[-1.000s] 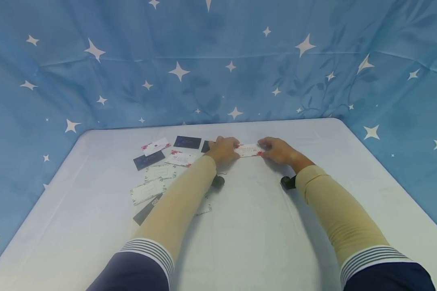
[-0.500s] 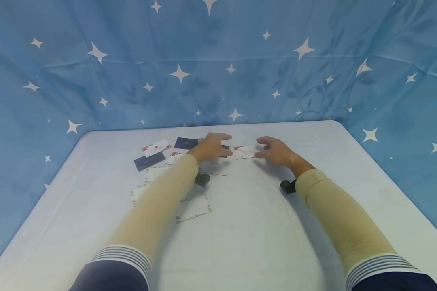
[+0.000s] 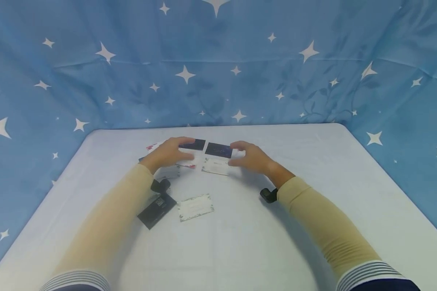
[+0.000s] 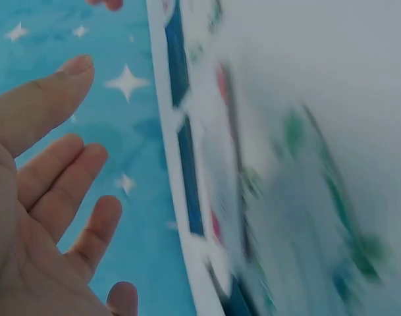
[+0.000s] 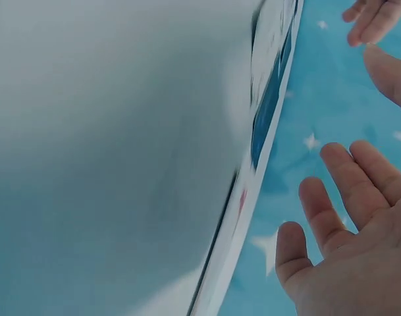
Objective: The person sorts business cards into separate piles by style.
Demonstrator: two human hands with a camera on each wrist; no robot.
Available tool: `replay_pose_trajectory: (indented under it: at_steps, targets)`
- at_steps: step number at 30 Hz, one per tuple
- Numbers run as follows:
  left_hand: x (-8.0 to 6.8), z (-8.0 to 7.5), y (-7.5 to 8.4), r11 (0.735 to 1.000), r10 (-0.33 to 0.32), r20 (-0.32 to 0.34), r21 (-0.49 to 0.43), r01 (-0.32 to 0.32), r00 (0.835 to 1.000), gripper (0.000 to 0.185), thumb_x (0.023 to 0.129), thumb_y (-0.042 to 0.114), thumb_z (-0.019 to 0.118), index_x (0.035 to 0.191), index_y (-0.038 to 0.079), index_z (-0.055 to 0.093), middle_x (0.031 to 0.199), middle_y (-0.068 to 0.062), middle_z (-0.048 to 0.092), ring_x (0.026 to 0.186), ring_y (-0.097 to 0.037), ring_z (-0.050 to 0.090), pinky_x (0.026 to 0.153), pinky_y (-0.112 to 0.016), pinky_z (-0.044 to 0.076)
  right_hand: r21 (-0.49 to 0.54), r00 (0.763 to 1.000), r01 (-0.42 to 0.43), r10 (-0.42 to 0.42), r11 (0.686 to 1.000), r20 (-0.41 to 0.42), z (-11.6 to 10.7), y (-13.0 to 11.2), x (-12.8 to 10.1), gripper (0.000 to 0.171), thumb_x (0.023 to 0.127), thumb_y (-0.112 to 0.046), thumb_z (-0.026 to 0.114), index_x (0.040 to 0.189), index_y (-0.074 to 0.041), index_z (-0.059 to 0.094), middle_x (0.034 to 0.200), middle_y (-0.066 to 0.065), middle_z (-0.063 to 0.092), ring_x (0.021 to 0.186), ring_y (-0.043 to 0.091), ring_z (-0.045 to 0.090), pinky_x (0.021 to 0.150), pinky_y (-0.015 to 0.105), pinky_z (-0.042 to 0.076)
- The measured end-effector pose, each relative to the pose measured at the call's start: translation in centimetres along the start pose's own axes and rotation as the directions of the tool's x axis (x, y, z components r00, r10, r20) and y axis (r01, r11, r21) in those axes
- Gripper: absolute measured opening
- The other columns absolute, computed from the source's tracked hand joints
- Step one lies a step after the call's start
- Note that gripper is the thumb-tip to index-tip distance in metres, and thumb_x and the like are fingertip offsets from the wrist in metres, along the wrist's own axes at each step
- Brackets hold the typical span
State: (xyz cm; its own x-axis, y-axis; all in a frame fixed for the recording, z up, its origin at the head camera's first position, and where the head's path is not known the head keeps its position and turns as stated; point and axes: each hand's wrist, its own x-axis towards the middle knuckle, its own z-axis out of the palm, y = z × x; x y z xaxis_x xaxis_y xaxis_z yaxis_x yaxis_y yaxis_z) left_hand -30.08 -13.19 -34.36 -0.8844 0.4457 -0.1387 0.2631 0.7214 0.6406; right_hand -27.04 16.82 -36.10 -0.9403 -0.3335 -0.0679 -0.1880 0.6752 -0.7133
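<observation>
Both hands, left [image 3: 169,152] and right [image 3: 253,157], hover over scattered cards [image 3: 218,150]

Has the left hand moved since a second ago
Yes. The left hand has gone left, from beside the floral white card to over the cards at the table's left cluster, fingers now spread.

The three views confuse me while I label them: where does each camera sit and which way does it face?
Head: on the head, looking forward and down at the table, cards, both sleeved arms, left hand and right hand.
Left wrist: along the open left palm toward blurred cards and star cloth.
Right wrist: along the open right palm across the table edge.
Both wrist views share the dark blue cards.
</observation>
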Motion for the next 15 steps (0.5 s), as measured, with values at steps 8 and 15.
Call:
replay_pose_trajectory:
  at_steps: [8,15]
  targets:
    - [-1.3,-1.0,-3.3,0.997,-0.068,-0.025,0.031,0.068,0.997,0.063,0.094,0.029,0.068,0.152,0.019,0.045,0.158,-0.011,0.036,0.147,-0.037,0.022,0.113,-0.063,0.016,0.03,0.997,0.053,-0.054,0.998,0.049,3.3,-2.3,1.8,0.07,0.089,-0.03,0.075,0.149,-0.009,0.046,0.152,0.009,0.045,0.143,0.027,0.036,0.114,0.045,0.028]
    - [-1.0,-1.4,-5.1,0.986,-0.131,-0.026,0.098,0.133,0.991,0.062,0.093,0.026,0.072,0.15,0.019,0.048,0.158,-0.013,0.036,0.148,-0.04,0.019,0.11,-0.07,0.003,-0.07,0.995,0.072,-0.066,0.995,0.078,5.8,-4.0,3.7,0.066,0.091,-0.03,0.074,0.148,-0.008,0.048,0.149,0.008,0.049,0.141,0.026,0.039,0.114,0.042,0.029]
